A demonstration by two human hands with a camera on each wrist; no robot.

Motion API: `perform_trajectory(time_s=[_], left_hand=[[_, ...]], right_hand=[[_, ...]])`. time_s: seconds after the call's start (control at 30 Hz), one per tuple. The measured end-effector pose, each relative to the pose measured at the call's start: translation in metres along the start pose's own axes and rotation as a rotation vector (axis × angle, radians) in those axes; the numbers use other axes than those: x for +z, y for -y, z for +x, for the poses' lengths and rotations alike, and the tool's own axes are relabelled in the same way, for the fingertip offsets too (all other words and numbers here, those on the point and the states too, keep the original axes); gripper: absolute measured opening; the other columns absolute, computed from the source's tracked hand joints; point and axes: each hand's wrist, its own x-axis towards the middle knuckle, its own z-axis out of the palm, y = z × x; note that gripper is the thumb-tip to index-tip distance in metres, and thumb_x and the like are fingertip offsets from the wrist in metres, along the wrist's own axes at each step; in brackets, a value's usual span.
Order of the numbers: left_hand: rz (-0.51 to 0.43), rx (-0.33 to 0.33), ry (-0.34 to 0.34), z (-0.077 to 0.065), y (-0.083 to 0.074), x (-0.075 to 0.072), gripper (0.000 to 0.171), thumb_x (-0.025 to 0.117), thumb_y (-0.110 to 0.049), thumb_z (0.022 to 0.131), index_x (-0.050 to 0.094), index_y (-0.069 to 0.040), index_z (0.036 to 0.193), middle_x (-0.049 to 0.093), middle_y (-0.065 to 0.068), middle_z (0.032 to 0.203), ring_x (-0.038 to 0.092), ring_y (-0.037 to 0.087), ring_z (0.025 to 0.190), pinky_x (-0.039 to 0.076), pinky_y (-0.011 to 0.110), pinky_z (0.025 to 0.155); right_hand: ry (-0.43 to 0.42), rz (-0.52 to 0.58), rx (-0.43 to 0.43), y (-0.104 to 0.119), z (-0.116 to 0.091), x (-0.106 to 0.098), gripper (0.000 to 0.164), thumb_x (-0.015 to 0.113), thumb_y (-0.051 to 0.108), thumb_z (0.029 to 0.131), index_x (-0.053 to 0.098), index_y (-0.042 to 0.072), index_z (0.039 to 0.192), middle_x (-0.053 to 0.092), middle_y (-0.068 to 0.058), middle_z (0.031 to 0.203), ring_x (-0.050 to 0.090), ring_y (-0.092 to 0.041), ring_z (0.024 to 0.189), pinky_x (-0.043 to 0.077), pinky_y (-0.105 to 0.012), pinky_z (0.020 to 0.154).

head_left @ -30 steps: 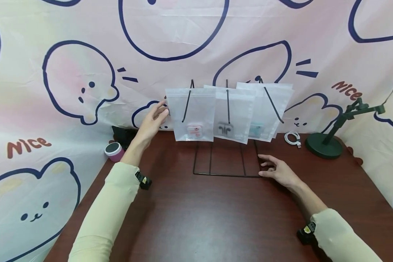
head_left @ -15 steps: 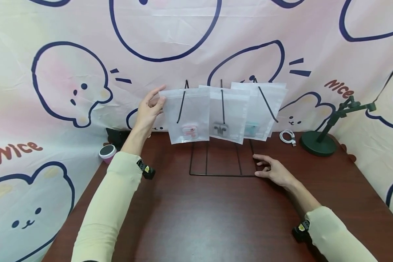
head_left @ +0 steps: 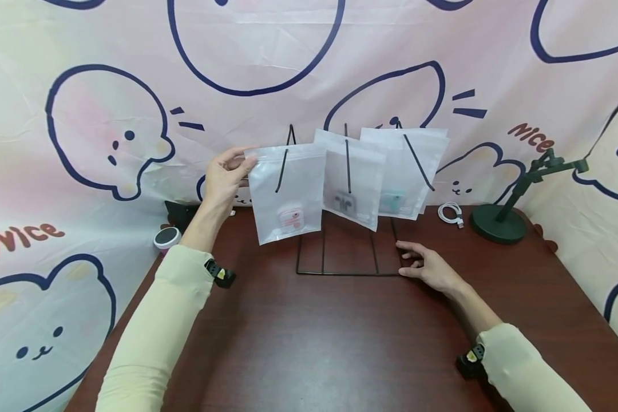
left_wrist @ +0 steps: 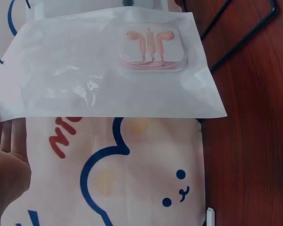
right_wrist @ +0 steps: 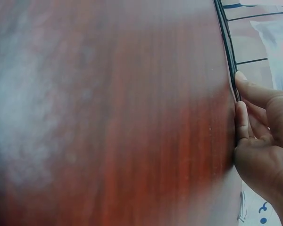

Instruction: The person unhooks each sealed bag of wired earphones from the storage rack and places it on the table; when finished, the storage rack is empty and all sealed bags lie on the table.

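My left hand (head_left: pixel 224 177) pinches the upper left corner of a clear zip bag (head_left: pixel 268 189), the leftmost of several hanging on a black wire rack (head_left: pixel 323 252). The prong (head_left: pixel 281 171) still passes through the bag's top. Inside lies a square case of pink earphones (left_wrist: pixel 152 47), sharp in the left wrist view. The bag's lower end tilts out towards me. At the rack's front right base corner, my right hand (head_left: pixel 432 269) touches the wire with extended index finger and thumb. In the right wrist view its fingertips (right_wrist: pixel 241 110) lie along the base wire.
A middle bag (head_left: pixel 355 171) with dark earphones and right-hand bags (head_left: pixel 404 166), the front one with a teal item, hang beside it. A white cable (head_left: pixel 450 213) and green lamp stand (head_left: pixel 496 223) are at right. A pink-sided container (head_left: pixel 166 237) sits at the left table edge.
My left hand moves from beside the left bag to its upper corner and takes hold. The bag tilts and its lower end comes forward. My right hand stays at the rack.
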Motion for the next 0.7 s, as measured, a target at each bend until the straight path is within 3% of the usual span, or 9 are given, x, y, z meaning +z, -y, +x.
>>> perform_trajectory(time_s=[0.5, 0.7], left_hand=[[-0.011, 0.013, 0.078, -0.048, -0.021, -0.013, 0.027, 0.075, -0.005, 0.084, 0.072, -0.001, 0.11, 0.075, 0.006, 0.088, 0.072, 0.018, 0.07, 0.059, 0.03, 0.058], [0.013, -0.034, 0.145, -0.065, -0.032, -0.018, 0.028, 0.073, -0.007, 0.086, 0.07, -0.001, 0.114, 0.074, 0.008, 0.095, 0.072, 0.02, 0.077, 0.06, 0.031, 0.062]], right_hand=[[0.006, 0.004, -0.038, -0.003, 0.002, 0.0, 0.067, 0.074, 0.019, 0.087, 0.043, 0.007, 0.146, 0.046, -0.012, 0.145, 0.051, -0.029, 0.12, 0.047, -0.017, 0.085], [0.02, 0.022, -0.036, -0.001, 0.002, -0.001, 0.066, 0.072, 0.018, 0.088, 0.042, 0.008, 0.147, 0.045, -0.012, 0.146, 0.049, -0.03, 0.123, 0.047, -0.018, 0.086]])
